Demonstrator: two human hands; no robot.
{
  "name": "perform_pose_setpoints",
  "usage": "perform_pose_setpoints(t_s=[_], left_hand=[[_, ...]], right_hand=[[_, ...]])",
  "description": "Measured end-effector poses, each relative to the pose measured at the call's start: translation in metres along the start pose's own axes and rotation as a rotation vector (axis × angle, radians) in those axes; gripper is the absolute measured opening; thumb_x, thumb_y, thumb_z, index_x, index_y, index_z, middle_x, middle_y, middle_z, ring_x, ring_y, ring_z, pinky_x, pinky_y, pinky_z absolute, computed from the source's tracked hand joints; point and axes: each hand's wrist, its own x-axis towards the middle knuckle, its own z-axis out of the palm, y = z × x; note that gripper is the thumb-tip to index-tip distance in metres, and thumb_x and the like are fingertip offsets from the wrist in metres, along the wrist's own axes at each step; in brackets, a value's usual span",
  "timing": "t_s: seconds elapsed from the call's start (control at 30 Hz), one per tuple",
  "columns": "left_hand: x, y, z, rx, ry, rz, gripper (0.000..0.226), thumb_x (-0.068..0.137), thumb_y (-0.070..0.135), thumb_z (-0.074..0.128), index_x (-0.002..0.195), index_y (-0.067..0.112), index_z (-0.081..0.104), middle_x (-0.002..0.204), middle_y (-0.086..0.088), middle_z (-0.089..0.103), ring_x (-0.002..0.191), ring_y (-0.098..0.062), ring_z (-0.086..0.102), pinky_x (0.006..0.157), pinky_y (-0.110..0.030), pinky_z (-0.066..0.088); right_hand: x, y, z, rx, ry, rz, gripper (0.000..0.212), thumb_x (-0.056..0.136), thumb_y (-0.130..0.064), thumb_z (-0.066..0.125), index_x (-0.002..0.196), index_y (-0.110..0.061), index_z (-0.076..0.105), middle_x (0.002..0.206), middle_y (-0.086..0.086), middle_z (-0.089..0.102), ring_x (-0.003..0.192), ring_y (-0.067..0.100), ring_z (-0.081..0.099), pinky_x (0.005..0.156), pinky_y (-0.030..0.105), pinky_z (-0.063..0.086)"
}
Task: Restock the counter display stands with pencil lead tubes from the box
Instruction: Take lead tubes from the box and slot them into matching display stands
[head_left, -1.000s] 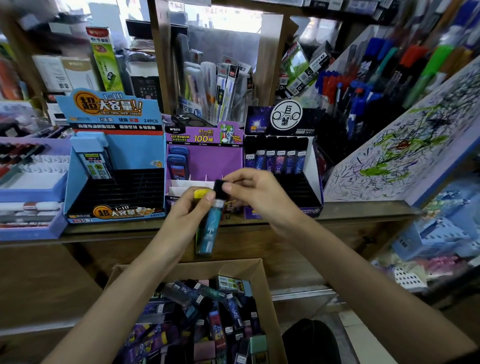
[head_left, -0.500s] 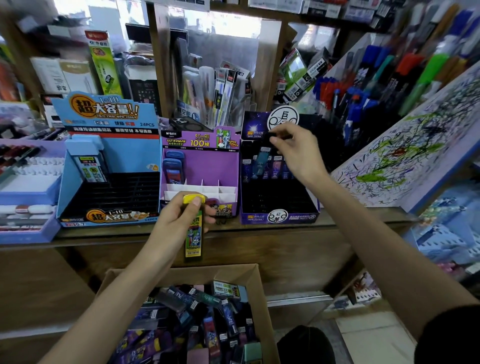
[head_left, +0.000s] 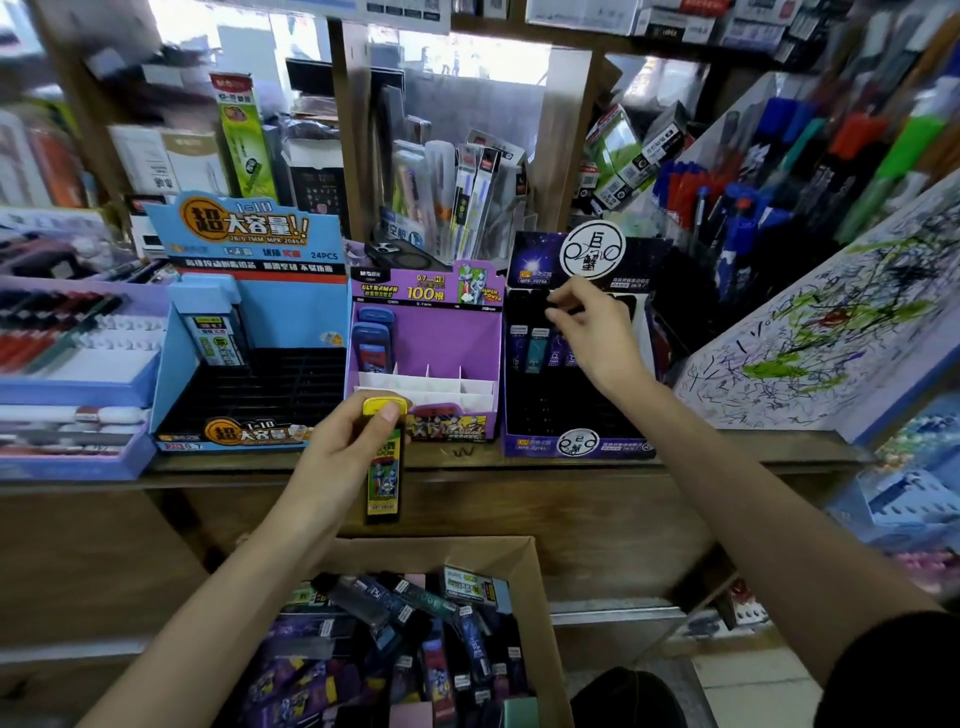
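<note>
scribbled board (head_left: 831, 338) beside marker pens (head_left: 737, 208)

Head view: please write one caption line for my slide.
Left hand holds a yellow-capped lead tube near the purple stand; right hand reaches tubes in the dark stand.

A yellow-capped lead tube (head_left: 384, 467) with a green label hangs upright in the left hand (head_left: 340, 457), in front of the purple display stand (head_left: 441, 343). The dark stand (head_left: 571, 410) has upright tubes (head_left: 535, 348) in its back row. The open cardboard box (head_left: 540, 597) below is heaped with loose tubes (head_left: 415, 649).
</note>
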Motion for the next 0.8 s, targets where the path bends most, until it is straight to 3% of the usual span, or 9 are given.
perform_pose_setpoints(t_s=[0.1, 0.17, 0.23, 0.33, 0.4, 0.47, 0.57, 0.67, 0.8], left_hand=[[-0.001, 0.004, -0.009, 0.011, 0.002, 0.0, 0.027, 0.081, 0.04, 0.053, 0.098, 0.025, 0.067, 0.102, -0.002, 0.068, 0.105, -0.021, 0.061, 0.097, -0.045, 0.046], [-0.001, 0.008, -0.015, 0.026, -0.004, 0.005, 0.024, 0.08, 0.041, 0.056, 0.095, 0.029, 0.07, 0.099, 0.002, 0.07, 0.1, -0.016, 0.063, 0.09, -0.039, 0.048], [0.002, 0.012, -0.021, 0.026, 0.008, 0.021, 0.02, 0.077, 0.038, 0.06, 0.092, 0.031, 0.071, 0.094, 0.005, 0.071, 0.095, -0.013, 0.064, 0.082, -0.036, 0.05], [0.007, 0.02, -0.028, 0.021, 0.017, 0.089, 0.014, 0.075, 0.032, 0.064, 0.088, 0.028, 0.07, 0.085, 0.008, 0.071, 0.085, -0.007, 0.064, 0.076, -0.026, 0.052], [0.009, 0.026, -0.031, 0.028, 0.021, 0.154, 0.012, 0.075, 0.029, 0.064, 0.086, 0.025, 0.068, 0.081, 0.009, 0.07, 0.08, -0.004, 0.063, 0.071, -0.017, 0.05], [0.01, 0.031, -0.034, 0.012, 0.048, 0.183, 0.008, 0.076, 0.026, 0.064, 0.084, 0.025, 0.067, 0.08, 0.009, 0.069, 0.078, -0.003, 0.062, 0.068, -0.014, 0.048], [0.011, 0.035, -0.039, 0.048, 0.095, 0.2, 0.009, 0.083, 0.015, 0.063, 0.086, 0.022, 0.066, 0.078, 0.013, 0.069, 0.076, 0.001, 0.061, 0.067, -0.011, 0.048], [0.015, 0.035, -0.045, 0.158, 0.1, 0.19, 0.012, 0.086, 0.016, 0.062, 0.095, 0.025, 0.063, 0.087, 0.012, 0.067, 0.081, 0.0, 0.062, 0.067, -0.014, 0.051], [0.022, 0.017, -0.059, 0.691, 0.138, 0.21, 0.032, 0.086, 0.028, 0.064, 0.115, 0.016, 0.058, 0.11, 0.002, 0.052, 0.098, -0.009, 0.056, 0.081, -0.025, 0.049]], right_hand=[[-0.004, -0.011, -0.001, -0.301, 0.037, -0.1, 0.015, 0.092, -0.013, 0.056, 0.105, -0.01, 0.063, 0.1, 0.005, 0.061, 0.084, 0.023, 0.06, 0.073, 0.034, 0.049], [-0.016, -0.027, 0.0, -0.368, 0.122, -0.195, 0.021, 0.094, -0.014, 0.052, 0.111, -0.008, 0.062, 0.109, 0.008, 0.056, 0.088, 0.024, 0.06, 0.072, 0.035, 0.05], [-0.035, -0.052, 0.006, -0.214, 0.12, -0.247, 0.019, 0.093, -0.012, 0.052, 0.109, -0.009, 0.062, 0.107, 0.004, 0.055, 0.088, 0.015, 0.058, 0.075, 0.028, 0.049], [-0.063, -0.094, 0.021, 0.186, -0.173, -0.126, 0.011, 0.09, -0.013, 0.058, 0.095, -0.018, 0.066, 0.094, -0.006, 0.061, 0.084, 0.003, 0.057, 0.074, 0.014, 0.044], [-0.077, -0.116, 0.034, 0.346, -0.369, -0.036, 0.009, 0.088, -0.017, 0.062, 0.09, -0.026, 0.064, 0.088, -0.01, 0.064, 0.085, 0.005, 0.061, 0.074, 0.02, 0.051], [-0.087, -0.13, 0.046, 0.403, -0.427, -0.015, 0.01, 0.087, -0.017, 0.064, 0.093, -0.025, 0.063, 0.085, -0.011, 0.063, 0.082, 0.011, 0.064, 0.075, 0.03, 0.054], [-0.087, -0.139, 0.057, 0.406, -0.394, -0.019, 0.013, 0.086, -0.015, 0.065, 0.098, -0.02, 0.066, 0.083, -0.01, 0.063, 0.08, 0.014, 0.065, 0.075, 0.032, 0.055], [-0.074, -0.138, 0.056, 0.402, -0.337, 0.009, 0.01, 0.084, -0.01, 0.068, 0.091, -0.017, 0.068, 0.083, -0.003, 0.066, 0.081, 0.02, 0.067, 0.075, 0.038, 0.056], [-0.04, -0.125, 0.042, 0.416, -0.122, 0.059, 0.026, 0.084, -0.008, 0.067, 0.077, -0.033, 0.061, 0.082, -0.006, 0.066, 0.081, 0.017, 0.066, 0.073, 0.032, 0.053]])
